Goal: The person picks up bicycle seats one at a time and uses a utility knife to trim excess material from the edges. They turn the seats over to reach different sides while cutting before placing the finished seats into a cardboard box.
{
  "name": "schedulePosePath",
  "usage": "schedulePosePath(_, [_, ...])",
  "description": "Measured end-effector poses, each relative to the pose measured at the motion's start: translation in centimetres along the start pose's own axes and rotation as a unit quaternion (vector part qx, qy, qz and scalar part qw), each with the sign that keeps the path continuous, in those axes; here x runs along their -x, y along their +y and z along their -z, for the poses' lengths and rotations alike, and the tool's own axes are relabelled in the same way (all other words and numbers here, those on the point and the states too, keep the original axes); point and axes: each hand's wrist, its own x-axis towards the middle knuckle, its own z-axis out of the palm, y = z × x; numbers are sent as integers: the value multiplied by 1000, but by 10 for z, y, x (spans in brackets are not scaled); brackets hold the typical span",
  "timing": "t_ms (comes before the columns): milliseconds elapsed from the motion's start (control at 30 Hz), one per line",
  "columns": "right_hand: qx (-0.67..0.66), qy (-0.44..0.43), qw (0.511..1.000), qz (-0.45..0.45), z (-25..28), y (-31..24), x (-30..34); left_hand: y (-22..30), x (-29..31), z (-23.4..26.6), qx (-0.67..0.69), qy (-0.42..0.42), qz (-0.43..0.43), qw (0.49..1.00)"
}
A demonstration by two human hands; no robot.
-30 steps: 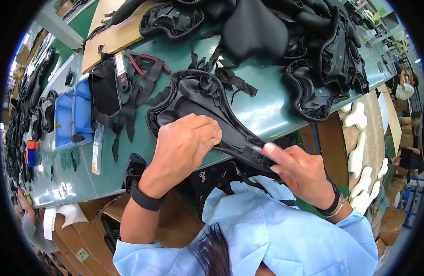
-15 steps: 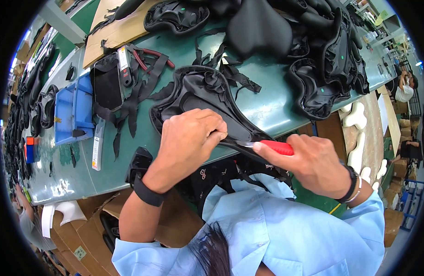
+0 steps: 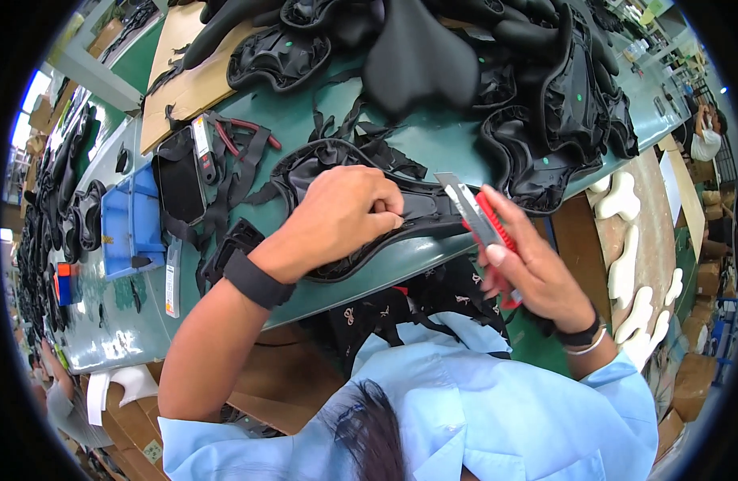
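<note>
while your right hand (image 3: 539, 276) occupies four o'clock from the black saddle (image 3: 423, 207), its grip is clamped on the red utility knife (image 3: 483, 220). the knife is tilted, with its blade end toward eleven o'clock. the blade overlaps the narrow nose of the saddle in the view; you cannot tell whether the two touch.

your left hand (image 3: 341, 212) lies over the saddle, with its fingers curled and the thumb near the rim on the five o'clock side. you cannot tell whether this grip is clamped on the material. a black wristband (image 3: 259, 278) encircles your left wrist.

the saddle sits underside up at the near edge of the green tabletop (image 3: 457, 144), its nose toward three o'clock and its wide end toward nine.

from the saddle, locate the surrounding items as follows. at twelve o'clock: a smooth saddle (image 3: 417, 64), top face visible. at two o'clock: an upturned saddle (image 3: 520, 160). at ten o'clock: red-handled pliers (image 3: 225, 141). at nine o'clock: black strips (image 3: 222, 192) and, farther out, a blue bin (image 3: 125, 228). at three o'clock, well apart: white curved pieces (image 3: 623, 196).
</note>
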Motion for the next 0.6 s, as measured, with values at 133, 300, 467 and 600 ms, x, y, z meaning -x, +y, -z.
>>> schedulePosePath(133, [-142,-39,987,-61,-38,10,-6,1,5,-6,119,56,66,989])
schedulePosePath(300, [-116,-43,989,-81,-66,-2,-15,-1,5,-9,124,93,68,986])
schedulePosePath(467, [-19,56,998,-21,-97,-4,-6,-2,11,-3,212,91,83,969])
schedulePosePath(600, [10,37,999,-21,-118,-6,-3,-6,7,-12,415,123,76,898])
